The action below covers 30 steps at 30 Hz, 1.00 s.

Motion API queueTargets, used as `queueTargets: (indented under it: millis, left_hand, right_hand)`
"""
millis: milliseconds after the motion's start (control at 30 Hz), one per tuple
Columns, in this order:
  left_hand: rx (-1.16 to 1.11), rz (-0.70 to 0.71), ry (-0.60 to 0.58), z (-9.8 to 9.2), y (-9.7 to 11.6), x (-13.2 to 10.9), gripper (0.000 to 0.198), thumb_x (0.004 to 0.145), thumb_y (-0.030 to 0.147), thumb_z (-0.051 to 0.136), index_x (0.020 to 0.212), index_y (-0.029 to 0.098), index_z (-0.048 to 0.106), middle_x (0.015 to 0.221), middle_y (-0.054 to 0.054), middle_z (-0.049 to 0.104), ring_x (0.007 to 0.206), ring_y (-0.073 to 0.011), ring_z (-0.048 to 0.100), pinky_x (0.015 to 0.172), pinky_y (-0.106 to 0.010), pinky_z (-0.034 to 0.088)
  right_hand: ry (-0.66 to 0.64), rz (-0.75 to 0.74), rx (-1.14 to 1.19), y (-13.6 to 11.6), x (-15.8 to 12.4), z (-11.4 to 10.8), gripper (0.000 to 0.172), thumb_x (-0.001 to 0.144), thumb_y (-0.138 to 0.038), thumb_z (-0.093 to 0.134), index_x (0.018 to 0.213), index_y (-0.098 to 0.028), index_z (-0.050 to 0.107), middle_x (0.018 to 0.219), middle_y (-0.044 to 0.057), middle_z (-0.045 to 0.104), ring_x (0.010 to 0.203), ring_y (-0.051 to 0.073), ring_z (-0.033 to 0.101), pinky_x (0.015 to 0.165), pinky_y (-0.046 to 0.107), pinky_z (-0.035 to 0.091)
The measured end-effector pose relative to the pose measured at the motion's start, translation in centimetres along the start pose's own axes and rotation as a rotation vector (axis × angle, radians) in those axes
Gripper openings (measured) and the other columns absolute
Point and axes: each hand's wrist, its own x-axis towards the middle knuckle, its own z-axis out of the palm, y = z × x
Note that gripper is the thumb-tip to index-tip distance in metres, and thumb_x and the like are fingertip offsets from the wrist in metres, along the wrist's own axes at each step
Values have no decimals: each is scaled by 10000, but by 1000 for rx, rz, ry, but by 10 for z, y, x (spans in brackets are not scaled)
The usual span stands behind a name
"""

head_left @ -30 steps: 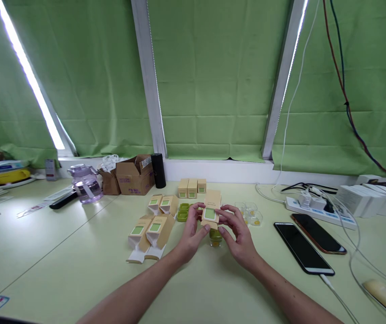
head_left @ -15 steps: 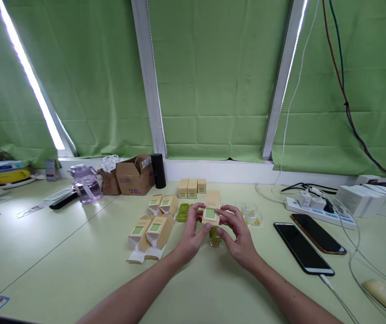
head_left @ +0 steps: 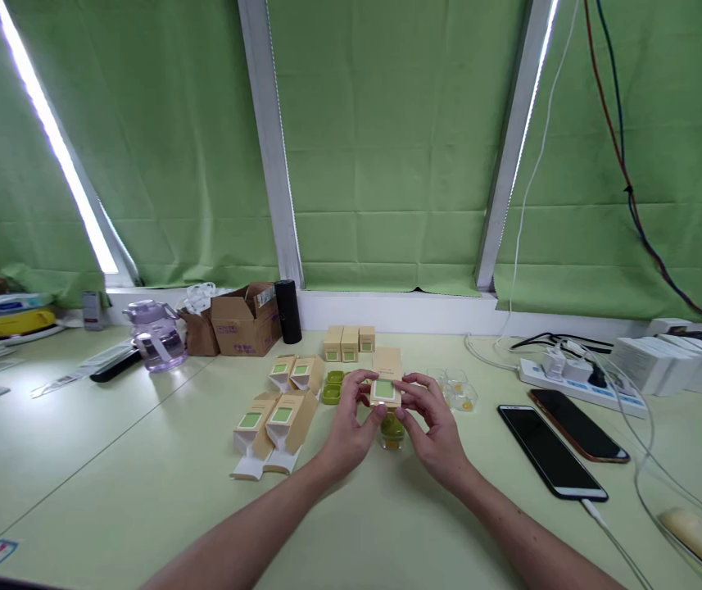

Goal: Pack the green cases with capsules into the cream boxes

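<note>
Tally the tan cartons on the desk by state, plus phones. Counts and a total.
Tan carton held by left hand and right hand: 1
Closed cartons standing at the back: 3
Open cartons lying down: 4
Phones: 2
Total: 10

A purple water jug (head_left: 155, 332) stood at the worktop's (head_left: 110, 492) left rear, near an open brown cardboard box (head_left: 246, 321) and a black cylinder (head_left: 289, 310). To the right lay a black phone (head_left: 552, 451), just beside it a brown-edged phone (head_left: 577, 424), a white power strip (head_left: 572, 378) and white boxes (head_left: 663, 360).
</note>
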Motion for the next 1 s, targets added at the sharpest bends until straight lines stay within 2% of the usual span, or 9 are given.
queueTargets:
  millis: [200,500,1000]
  left_hand:
    - [6,-4,29,2,-1,1,419,967,463,638,1309,260,509,1318,-112,536,1118,-232,601,966,-392,520]
    - [18,-17,40,3,-4,1,393,968,426,638,1290,250,496,1286,-114,560,1070,-211,620,945,-383,534]
    - [53,-5,58,3,-2,2,352,971,406,625,1263,249,505,1258,-102,552,1061,-211,615,933,-384,531]
  right_hand:
    - [7,4,-5,4,0,0,312,1011,-371,595,1311,-334,672,1330,98,474,1157,230,630,979,409,602]
    - [8,23,-9,5,0,0,306,1007,-408,596,1286,-329,693,1333,108,501,1145,244,648,918,397,640]
    - [-3,37,-1,3,0,0,303,1018,-400,579,1287,-317,692,1343,106,473,1167,236,645,941,392,629]
